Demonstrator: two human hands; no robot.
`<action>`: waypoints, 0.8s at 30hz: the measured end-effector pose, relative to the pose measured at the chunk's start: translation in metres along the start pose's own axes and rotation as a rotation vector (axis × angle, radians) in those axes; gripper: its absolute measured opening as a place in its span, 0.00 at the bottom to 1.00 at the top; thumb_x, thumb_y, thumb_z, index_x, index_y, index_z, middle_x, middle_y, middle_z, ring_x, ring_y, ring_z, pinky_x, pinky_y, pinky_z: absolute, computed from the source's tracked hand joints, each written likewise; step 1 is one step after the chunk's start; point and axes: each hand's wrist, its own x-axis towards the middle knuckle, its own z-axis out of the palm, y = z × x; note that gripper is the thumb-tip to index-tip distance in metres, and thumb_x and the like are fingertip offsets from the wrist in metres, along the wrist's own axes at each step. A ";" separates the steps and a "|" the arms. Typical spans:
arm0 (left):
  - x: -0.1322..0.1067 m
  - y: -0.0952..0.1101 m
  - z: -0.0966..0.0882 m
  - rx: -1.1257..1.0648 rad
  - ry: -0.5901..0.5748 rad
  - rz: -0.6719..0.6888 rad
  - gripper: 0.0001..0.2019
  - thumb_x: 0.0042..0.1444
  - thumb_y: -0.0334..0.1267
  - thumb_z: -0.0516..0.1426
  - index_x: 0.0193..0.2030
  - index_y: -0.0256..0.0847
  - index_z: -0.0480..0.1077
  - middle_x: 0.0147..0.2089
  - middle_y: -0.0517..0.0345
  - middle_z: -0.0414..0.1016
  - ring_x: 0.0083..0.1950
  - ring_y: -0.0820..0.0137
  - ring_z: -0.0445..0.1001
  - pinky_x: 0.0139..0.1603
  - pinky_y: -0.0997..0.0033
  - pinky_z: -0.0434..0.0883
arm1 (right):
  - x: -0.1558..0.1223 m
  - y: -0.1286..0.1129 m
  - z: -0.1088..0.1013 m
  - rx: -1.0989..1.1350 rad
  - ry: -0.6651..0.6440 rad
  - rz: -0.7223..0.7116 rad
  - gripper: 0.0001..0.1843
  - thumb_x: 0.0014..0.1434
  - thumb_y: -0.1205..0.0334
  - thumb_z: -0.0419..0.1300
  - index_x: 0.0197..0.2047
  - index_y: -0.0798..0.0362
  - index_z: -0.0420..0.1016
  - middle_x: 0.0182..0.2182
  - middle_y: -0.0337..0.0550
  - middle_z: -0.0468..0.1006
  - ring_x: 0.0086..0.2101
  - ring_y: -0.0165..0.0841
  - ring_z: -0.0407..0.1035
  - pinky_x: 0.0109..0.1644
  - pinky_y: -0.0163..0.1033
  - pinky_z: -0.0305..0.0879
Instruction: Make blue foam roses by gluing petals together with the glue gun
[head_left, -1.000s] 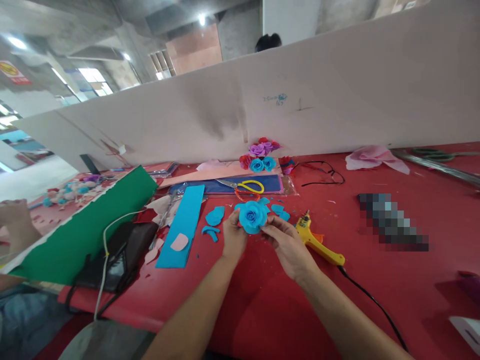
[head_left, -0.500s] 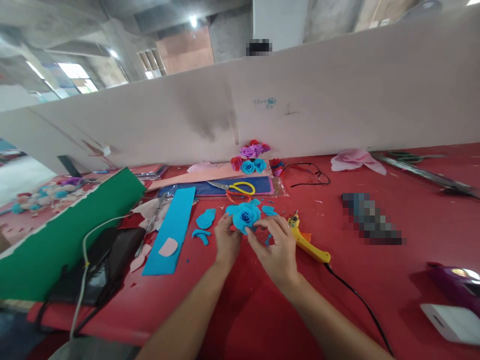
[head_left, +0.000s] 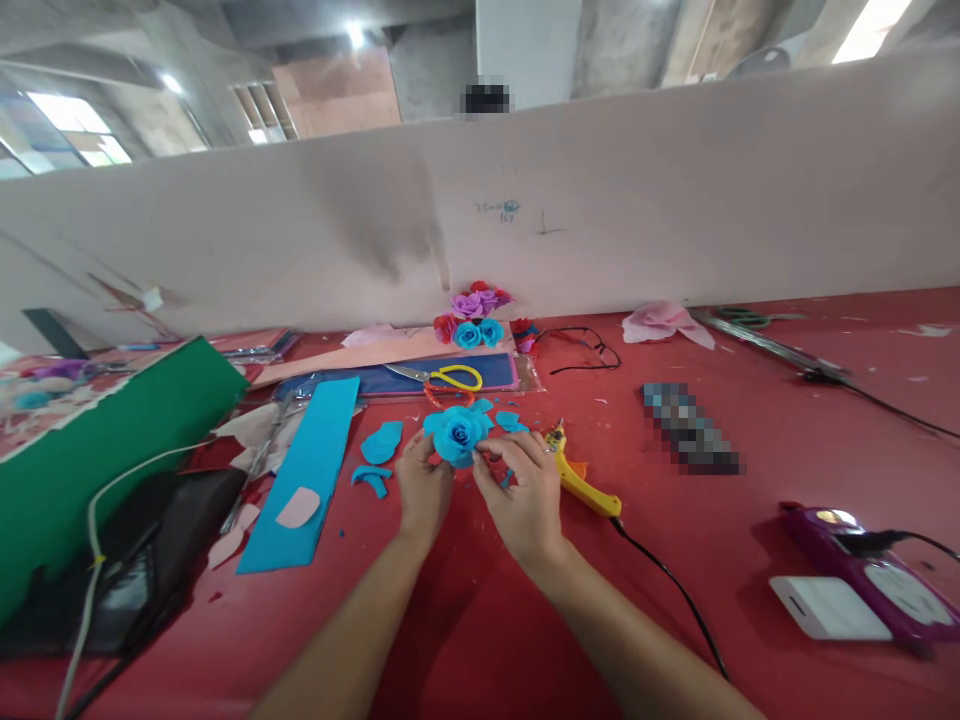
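Note:
A blue paper rose (head_left: 460,434) is held between my two hands, its spiral centre facing up toward me. My left hand (head_left: 424,490) grips it from below on the left, the fingers partly hidden by the petals. With thumb and forefinger, my right hand (head_left: 526,498) pinches the rose's lower right petal edge. Loose blue petals (head_left: 382,442) and curled blue scraps (head_left: 370,480) lie left of the hands, and more blue petals (head_left: 511,421) lie just behind them. A yellow glue gun (head_left: 586,484) rests right beside my right hand.
Yellow-handled scissors (head_left: 455,377) lie on a blue pack behind the rose. Finished paper roses (head_left: 478,330) stand farther back. A folded blue paper strip (head_left: 315,470) and a black bag (head_left: 150,560) are at left. Eyeglasses (head_left: 581,345), a power strip (head_left: 885,570) and a white adapter (head_left: 829,608) are at right.
The view has swung to the right, so the table items appear farther left. The blue rose stays in both hands, slightly more open toward me; my right fingers remain at its petal edge.

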 end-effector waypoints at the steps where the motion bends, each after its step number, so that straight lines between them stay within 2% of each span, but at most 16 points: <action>1: 0.000 0.001 0.000 0.009 -0.008 0.010 0.05 0.41 0.28 0.55 0.22 0.40 0.70 0.22 0.61 0.68 0.35 0.66 0.69 0.34 0.72 0.66 | 0.000 0.001 -0.001 -0.023 -0.006 -0.029 0.04 0.57 0.65 0.57 0.33 0.49 0.73 0.31 0.41 0.76 0.34 0.36 0.66 0.43 0.44 0.60; 6: 0.001 0.007 -0.001 0.023 -0.031 0.045 0.05 0.42 0.29 0.54 0.20 0.40 0.69 0.22 0.61 0.68 0.33 0.68 0.68 0.34 0.73 0.66 | 0.003 0.004 -0.006 -0.097 -0.035 -0.180 0.06 0.57 0.67 0.57 0.34 0.47 0.74 0.30 0.40 0.76 0.34 0.36 0.65 0.42 0.44 0.58; 13: 0.000 0.012 -0.001 -0.016 -0.042 0.030 0.06 0.42 0.28 0.54 0.20 0.40 0.69 0.20 0.62 0.64 0.33 0.68 0.68 0.36 0.72 0.67 | 0.005 0.002 -0.008 -0.100 -0.029 -0.203 0.07 0.56 0.66 0.58 0.36 0.46 0.75 0.32 0.41 0.75 0.35 0.36 0.65 0.42 0.44 0.58; 18: -0.001 0.013 -0.001 -0.054 -0.047 0.007 0.05 0.42 0.28 0.54 0.20 0.39 0.68 0.22 0.62 0.66 0.33 0.69 0.67 0.37 0.72 0.67 | 0.004 0.003 -0.009 -0.136 -0.052 -0.266 0.08 0.55 0.68 0.58 0.35 0.45 0.75 0.31 0.40 0.75 0.34 0.35 0.63 0.41 0.43 0.57; 24: 0.000 0.011 -0.003 -0.101 -0.045 -0.009 0.05 0.42 0.28 0.54 0.21 0.40 0.69 0.23 0.62 0.68 0.30 0.70 0.66 0.33 0.73 0.67 | 0.002 0.001 -0.010 -0.084 -0.065 -0.282 0.09 0.54 0.69 0.58 0.36 0.46 0.74 0.32 0.40 0.76 0.35 0.35 0.65 0.41 0.43 0.58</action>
